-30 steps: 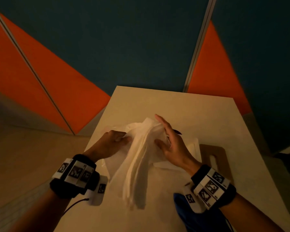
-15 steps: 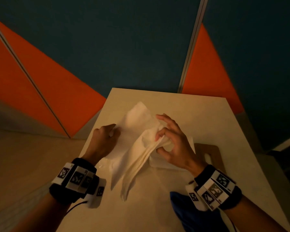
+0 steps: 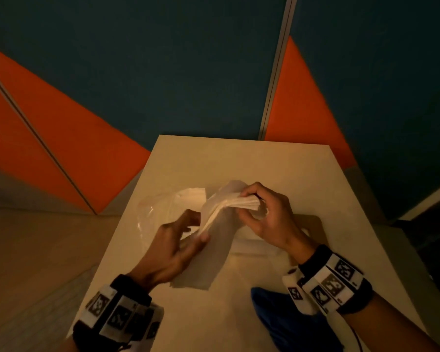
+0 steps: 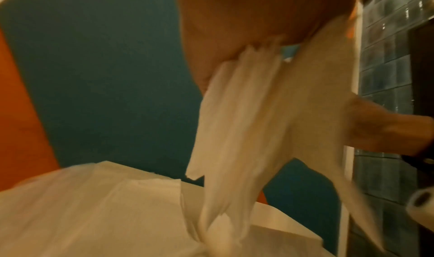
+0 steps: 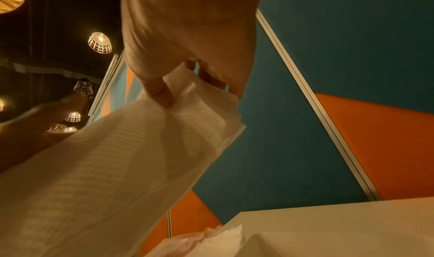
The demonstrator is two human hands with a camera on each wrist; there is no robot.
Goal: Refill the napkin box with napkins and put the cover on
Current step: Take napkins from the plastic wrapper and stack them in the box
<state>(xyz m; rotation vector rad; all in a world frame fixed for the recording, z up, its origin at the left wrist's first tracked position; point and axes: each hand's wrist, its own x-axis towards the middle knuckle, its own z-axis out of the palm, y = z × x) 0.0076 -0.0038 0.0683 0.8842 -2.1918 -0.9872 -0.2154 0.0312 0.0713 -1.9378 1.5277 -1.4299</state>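
A bunch of white napkins [image 3: 229, 205] hangs between my hands above the table. My right hand [image 3: 249, 204] pinches its upper end, thumb and fingers [image 5: 164, 94] curled on the paper [image 5: 117, 159]. My left hand [image 3: 193, 232] holds the lower end, thumb on the front sheet [image 3: 206, 262], which hangs toward the table. The left wrist view shows the blurred napkins [image 4: 246, 122] hanging down. The white napkin box [image 3: 250, 246] sits under my right hand, mostly hidden. Its wooden cover [image 3: 314, 223] lies flat to the right.
A clear plastic pack with more napkins [image 3: 163, 212] lies on the light table [image 3: 239, 161] at the left, also in both wrist views [image 4: 94, 205] [image 5: 211, 238]. A blue cloth [image 3: 290, 323] lies at the near edge. Blue and orange wall panels stand behind.
My right hand has closed round the top of the bunch and drawn it up and to the right. My left hand has left the pack and taken the bunch's lower end.
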